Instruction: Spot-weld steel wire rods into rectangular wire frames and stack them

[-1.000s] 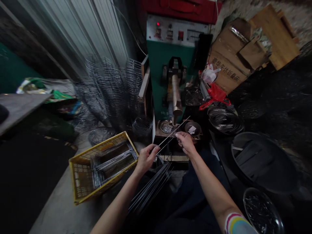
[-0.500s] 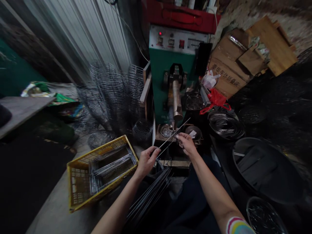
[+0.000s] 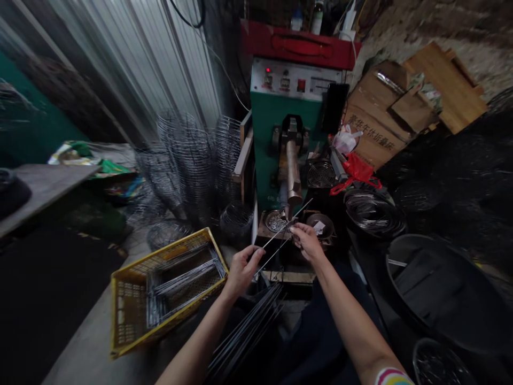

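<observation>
View: the head camera; all places are given from the green machine (image 3: 266, 133).
Metal rod (image 3: 276, 235): it is in front of the green machine, low down; its long axis is slanted, the near end at the left hand, the far end pointing away from the person and to the right.
Second rod (image 3: 270, 258): thin and straight, it slants in nearly the same direction, on the near side of the first.
Left hand (image 3: 242, 267): nearer than the green machine, toward its left; thumb and forefinger pinch the metal rod.
Right hand (image 3: 306, 240): before the green machine; fingertips are drawn together just beside the metal rod, but what is between them is too small to tell.
Machine arm (image 3: 294, 166): dull metal cylinder on the green machine's front; whether its tip touches the rod, I cannot tell.
Yellow crate (image 3: 128, 305): left of the green machine and nearer; perforated walls, bright straight wires (image 3: 184, 278) inside.
Wire rings (image 3: 190, 166): stacked in tall columns, left of the green machine.
</observation>
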Tool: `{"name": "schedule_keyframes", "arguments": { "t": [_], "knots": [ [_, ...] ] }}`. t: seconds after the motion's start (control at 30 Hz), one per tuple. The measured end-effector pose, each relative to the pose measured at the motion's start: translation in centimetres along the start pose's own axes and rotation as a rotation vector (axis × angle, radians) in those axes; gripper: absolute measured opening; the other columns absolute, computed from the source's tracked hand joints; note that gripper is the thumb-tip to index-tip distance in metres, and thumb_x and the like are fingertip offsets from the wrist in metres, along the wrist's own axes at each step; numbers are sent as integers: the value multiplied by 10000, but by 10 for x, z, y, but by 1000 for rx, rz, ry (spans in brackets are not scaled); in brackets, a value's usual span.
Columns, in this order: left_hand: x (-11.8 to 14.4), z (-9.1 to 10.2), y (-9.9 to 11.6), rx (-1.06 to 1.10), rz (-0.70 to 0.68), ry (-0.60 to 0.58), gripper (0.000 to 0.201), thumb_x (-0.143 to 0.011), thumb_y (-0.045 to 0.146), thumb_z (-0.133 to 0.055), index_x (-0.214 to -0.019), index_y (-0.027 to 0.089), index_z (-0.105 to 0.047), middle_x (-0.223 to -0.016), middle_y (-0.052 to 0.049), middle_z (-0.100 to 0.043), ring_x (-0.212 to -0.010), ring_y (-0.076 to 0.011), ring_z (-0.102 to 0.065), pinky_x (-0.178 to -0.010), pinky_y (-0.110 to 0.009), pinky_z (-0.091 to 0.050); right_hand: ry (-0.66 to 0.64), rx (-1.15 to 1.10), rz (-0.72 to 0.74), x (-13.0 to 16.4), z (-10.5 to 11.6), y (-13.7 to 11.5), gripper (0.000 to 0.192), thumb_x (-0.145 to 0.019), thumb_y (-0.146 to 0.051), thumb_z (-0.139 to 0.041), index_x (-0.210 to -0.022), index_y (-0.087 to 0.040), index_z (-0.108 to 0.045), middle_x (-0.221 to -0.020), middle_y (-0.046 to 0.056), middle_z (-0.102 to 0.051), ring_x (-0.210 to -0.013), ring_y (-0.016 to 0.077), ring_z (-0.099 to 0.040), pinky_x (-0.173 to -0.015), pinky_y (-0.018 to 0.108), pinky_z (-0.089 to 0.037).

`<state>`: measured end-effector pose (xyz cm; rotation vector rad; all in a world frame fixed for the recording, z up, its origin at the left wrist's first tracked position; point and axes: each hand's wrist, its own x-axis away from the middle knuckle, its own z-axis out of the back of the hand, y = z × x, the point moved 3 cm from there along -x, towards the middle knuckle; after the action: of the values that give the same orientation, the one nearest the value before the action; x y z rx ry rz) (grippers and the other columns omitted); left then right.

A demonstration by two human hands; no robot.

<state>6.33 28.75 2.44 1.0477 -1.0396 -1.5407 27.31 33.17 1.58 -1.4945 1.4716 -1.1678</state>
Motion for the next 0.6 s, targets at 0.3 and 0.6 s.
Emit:
{"name": "schedule_keyframes", "arguments": {
  "t": [0.3, 0.6],
  "knots": [
    [-6, 1, -2, 7, -7, 5, 297, -876, 405, -553, -779, 151, -673, -668, 1, -606, -658, -148, -514, -627, -239, -395, -2, 15, -2, -6, 1, 1, 232, -639, -321, -753, -676, -179, -573, -459, -101, -344, -375, 33, -213, -350, 183, -132],
    [-6, 0, 1, 101, 78, -19, 291, -842, 432, -591, -766, 168, -689, -583, 13, -551, -553, -126, -451, -501, -230, -339, 22, 56, 8, -5, 2, -1, 264, -635, -401, -745, -689, -185, -603, -430, -95, -366, -357, 40, -213, -352, 204, -117]
  ]
}}
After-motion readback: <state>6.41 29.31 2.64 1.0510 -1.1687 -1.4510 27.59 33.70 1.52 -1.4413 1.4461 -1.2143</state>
